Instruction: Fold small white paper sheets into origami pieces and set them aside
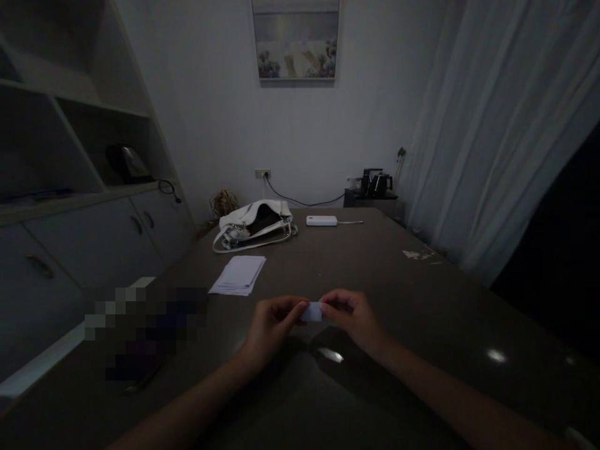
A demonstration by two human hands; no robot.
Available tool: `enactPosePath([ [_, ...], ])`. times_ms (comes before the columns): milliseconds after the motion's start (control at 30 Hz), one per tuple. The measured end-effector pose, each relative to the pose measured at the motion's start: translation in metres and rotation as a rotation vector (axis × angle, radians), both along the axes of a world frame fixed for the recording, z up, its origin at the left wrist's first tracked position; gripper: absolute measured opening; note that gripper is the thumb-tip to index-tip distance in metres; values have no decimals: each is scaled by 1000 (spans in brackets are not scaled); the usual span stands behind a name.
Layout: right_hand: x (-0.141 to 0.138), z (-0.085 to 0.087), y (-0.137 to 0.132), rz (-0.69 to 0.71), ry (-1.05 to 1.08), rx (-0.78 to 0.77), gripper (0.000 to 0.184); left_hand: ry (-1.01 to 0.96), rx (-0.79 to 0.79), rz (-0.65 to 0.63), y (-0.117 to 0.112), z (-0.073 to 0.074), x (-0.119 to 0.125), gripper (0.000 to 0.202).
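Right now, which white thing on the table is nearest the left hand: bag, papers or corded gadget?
The stack of papers, just past the left hand; the handbag and corded gadget lie farther back.

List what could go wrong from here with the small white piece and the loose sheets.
The small white rectangular piece, apparently paper, is pinched at its ends by the left hand and right hand, so it might slip or crease. The loose white paper sheets, stacked unevenly on the dark brown table, could slide if the left hand brushes them. The dim light may hide fine edges.
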State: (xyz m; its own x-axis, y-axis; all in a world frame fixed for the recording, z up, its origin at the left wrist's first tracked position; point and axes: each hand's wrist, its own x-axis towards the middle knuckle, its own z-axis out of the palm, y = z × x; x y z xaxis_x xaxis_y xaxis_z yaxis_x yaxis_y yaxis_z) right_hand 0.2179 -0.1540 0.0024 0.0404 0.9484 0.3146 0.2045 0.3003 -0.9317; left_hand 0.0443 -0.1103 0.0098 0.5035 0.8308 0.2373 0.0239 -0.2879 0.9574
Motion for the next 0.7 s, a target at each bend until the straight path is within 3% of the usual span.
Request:
enactPosePath([
  [267, 1, 6, -5, -10, -116, 69, 12, 179, 298, 69, -1, 6, -7, 24],
  [433, 3, 5, -4, -32, -191, 105, 10, 190, 330, 77, -1, 7, -7, 24],
  [700, -2, 5, -5, -34, -132, 103, 7, 177, 331, 72, -2, 9, -7, 23],
])
